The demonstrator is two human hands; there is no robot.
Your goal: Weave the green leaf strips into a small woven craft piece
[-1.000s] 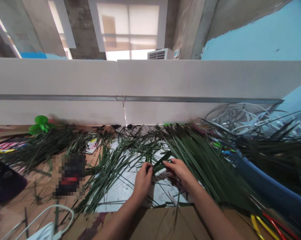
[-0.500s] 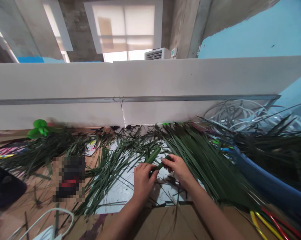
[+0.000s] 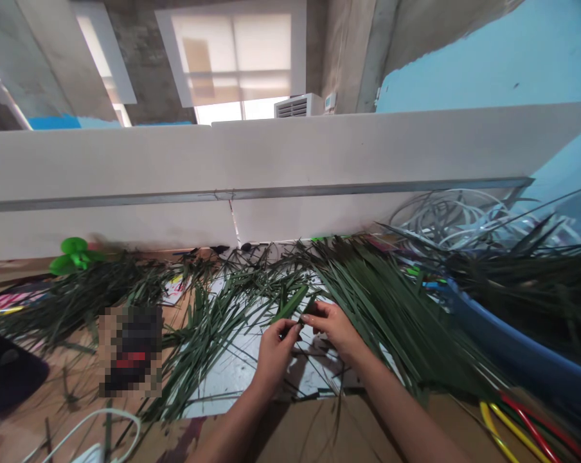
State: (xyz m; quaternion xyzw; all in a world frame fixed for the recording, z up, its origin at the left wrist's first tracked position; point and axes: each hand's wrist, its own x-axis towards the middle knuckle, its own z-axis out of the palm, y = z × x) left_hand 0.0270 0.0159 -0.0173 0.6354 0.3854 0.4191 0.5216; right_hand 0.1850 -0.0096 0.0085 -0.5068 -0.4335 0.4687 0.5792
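My left hand (image 3: pixel 277 350) and my right hand (image 3: pixel 333 326) meet over the middle of the desk, fingertips pinched together on one green leaf strip (image 3: pixel 290 303). The strip sticks up and to the right from between the fingers. Just right of my right hand lies a thick fan of long green leaf strips (image 3: pixel 391 308). Looser strips (image 3: pixel 208 315) are scattered to the left of my left hand over a white sheet (image 3: pixel 242 366).
A white partition (image 3: pixel 290 173) closes off the back of the desk. A blue tub (image 3: pixel 512 354) with dark leaves stands at the right, white coiled strips (image 3: pixel 464 218) behind it. A green plastic piece (image 3: pixel 73 254), a white cable (image 3: pixel 92 424) and coloured wires (image 3: pixel 517 424) lie around.
My hands have drawn closer together on the leaf strip. The strip's free end has swung up from lying flat between the hands to pointing up and right.
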